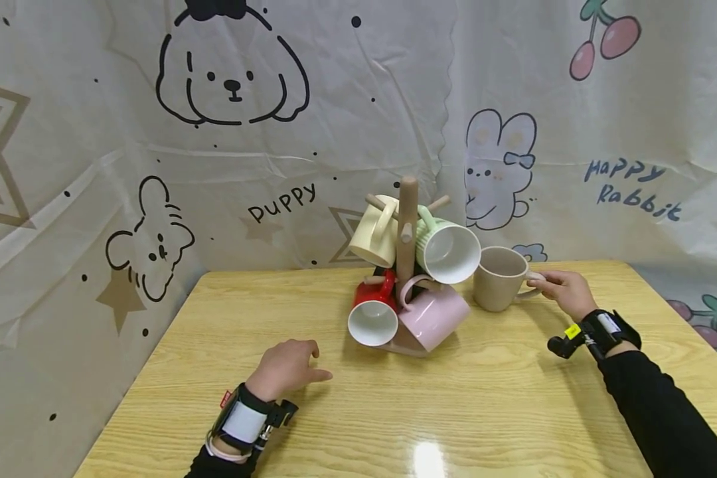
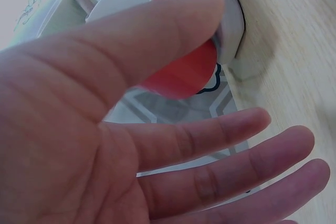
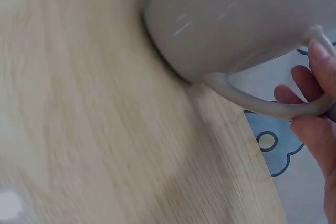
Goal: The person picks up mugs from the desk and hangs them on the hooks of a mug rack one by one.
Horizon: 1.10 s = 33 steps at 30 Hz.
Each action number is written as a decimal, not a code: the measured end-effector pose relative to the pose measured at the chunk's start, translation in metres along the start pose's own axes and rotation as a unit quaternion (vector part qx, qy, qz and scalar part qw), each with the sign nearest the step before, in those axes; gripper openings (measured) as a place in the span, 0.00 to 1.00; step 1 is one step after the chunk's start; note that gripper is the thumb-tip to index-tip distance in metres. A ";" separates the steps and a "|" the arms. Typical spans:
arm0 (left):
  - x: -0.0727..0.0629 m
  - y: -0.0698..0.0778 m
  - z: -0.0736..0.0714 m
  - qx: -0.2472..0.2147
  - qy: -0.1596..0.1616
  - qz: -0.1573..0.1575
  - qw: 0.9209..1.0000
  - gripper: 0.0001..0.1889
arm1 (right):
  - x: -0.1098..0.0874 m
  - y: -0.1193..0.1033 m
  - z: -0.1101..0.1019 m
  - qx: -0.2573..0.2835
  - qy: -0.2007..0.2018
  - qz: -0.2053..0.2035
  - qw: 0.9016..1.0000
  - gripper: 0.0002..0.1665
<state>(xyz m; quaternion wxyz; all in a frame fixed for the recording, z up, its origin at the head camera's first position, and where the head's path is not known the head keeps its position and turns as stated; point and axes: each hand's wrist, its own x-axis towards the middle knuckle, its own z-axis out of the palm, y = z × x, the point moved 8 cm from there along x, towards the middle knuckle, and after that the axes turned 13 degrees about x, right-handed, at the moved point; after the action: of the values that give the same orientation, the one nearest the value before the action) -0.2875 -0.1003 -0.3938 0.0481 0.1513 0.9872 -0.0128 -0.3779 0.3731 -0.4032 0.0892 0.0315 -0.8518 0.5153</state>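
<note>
At the back right of the table, my right hand [image 1: 564,292] pinches the handle of a beige mug [image 1: 494,282]. The right wrist view shows thumb and fingers on the outer curve of that handle [image 3: 262,103], with the mug's base at the tabletop. My left hand [image 1: 287,368] is over the table at front left, fingers extended and holding nothing. Nearest to it is a red mug [image 1: 372,322] with a white inside, hanging on a wooden mug rack [image 1: 407,232]. In the left wrist view, my thumb overlaps the red mug [image 2: 184,74].
The rack also bears a cream mug [image 1: 373,239], a green mug [image 1: 448,249] and a pink mug [image 1: 436,318]. The pink one hangs low at the front right. A printed cloth [image 1: 334,79] hangs behind the wooden table [image 1: 358,425].
</note>
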 end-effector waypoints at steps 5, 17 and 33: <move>0.000 0.001 -0.001 -0.001 0.000 0.000 1.000 0.23 | -0.008 0.000 -0.004 0.040 0.008 -0.004 0.999 0.28; -0.001 0.001 -0.003 -0.005 0.005 0.003 1.000 0.23 | 0.011 0.061 -0.033 0.061 0.108 -0.021 0.992 0.27; -0.002 -0.002 -0.003 -0.006 -0.002 0.000 1.000 0.23 | -0.007 0.076 -0.065 0.054 0.124 -0.046 0.990 0.24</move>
<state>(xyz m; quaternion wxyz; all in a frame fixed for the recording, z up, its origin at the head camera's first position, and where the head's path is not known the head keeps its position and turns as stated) -0.2860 -0.1023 -0.3909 0.0509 0.1505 0.9873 -0.0072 -0.3744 0.4656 -0.4417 0.2164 0.0116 -0.8026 0.5558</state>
